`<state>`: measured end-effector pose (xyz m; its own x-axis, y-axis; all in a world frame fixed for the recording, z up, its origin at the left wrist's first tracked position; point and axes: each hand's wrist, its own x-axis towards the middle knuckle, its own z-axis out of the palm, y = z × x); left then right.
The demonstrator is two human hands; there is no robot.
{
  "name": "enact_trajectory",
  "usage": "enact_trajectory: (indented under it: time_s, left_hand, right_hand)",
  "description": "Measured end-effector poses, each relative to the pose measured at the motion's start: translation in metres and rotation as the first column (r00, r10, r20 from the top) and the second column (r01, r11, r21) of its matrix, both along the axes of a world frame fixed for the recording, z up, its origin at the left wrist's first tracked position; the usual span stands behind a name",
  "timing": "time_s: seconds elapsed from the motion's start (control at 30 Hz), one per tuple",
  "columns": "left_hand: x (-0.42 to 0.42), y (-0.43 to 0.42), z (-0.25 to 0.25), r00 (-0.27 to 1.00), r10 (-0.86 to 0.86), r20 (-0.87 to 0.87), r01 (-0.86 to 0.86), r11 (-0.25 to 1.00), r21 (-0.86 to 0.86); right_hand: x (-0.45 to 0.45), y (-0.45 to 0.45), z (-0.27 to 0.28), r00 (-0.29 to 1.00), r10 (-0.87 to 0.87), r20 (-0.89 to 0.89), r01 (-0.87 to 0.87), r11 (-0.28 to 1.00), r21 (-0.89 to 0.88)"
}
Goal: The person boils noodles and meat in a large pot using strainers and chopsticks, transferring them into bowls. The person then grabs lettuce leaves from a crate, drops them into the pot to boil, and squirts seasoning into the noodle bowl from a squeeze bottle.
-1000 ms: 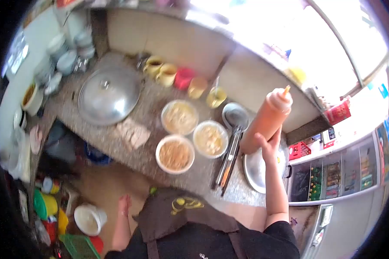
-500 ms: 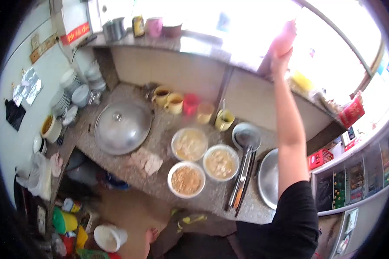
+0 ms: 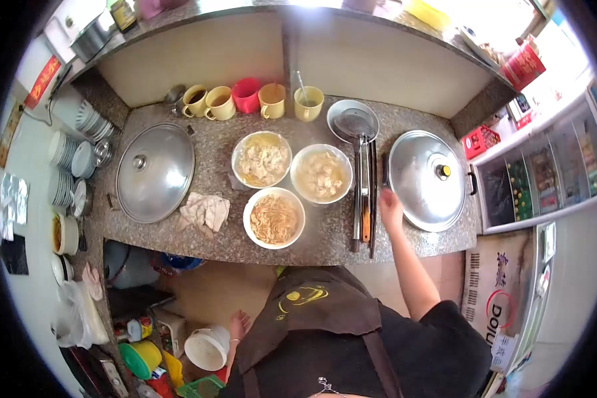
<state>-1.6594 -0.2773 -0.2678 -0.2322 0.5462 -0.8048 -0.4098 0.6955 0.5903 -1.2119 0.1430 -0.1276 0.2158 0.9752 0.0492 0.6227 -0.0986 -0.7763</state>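
My right hand (image 3: 390, 203) is over the counter between the long-handled tools (image 3: 365, 199) and the lidded pot (image 3: 428, 189); its fingers look curled, and no bottle is in it. Low beside the apron hangs my left hand (image 3: 239, 324), fingers apart, holding nothing. Three white bowls are grouped on the counter: one with noodles (image 3: 274, 219), two with pale food in liquid (image 3: 262, 159) (image 3: 322, 174). A strainer (image 3: 353, 124) rests over a metal bowl behind the tools.
Several mugs (image 3: 219, 103) line the back wall. A large metal lid (image 3: 156, 172) and a crumpled cloth (image 3: 204, 212) lie at the left. Stacked dishes (image 3: 63, 147) stand far left. A white bucket (image 3: 207, 347) is on the floor; a glass-fronted fridge (image 3: 544, 169) is at the right.
My right hand first raised the orange bottle to the ledge above; now it is back down by the pot without it. The view has shifted, showing the whole pot lid.
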Motion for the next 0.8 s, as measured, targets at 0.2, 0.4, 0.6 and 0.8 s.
enact_trajectory:
  time_s: [0.2,0.4,0.6,0.8]
  left_hand:
    - [-0.057,0.045,-0.022,0.829,-0.24,-0.505,0.285,0.959,0.013]
    - [0.022,0.11,0.009,0.872,-0.024,-0.489,0.212,0.919,0.332]
    - [0.2,0.219,0.173,0.999,0.024,-0.042,-0.019,0.991,0.13]
    - [0.376,0.398,0.22,0.785,-0.513,-0.347,0.612,0.73,0.305]
  right_hand:
    - [-0.024,-0.031,-0.032,0.996,0.018,0.088,-0.016,0.999,-0.028]
    - [-0.012,-0.007,-0.023,0.995,-0.097,-0.035,0.098,0.995,0.022]
    - [0.082,0.027,-0.004,0.96,0.085,-0.265,-0.041,0.985,0.169]
    - [0.268,0.005,0.077,0.91,0.06,-0.411,-0.018,0.994,0.105]
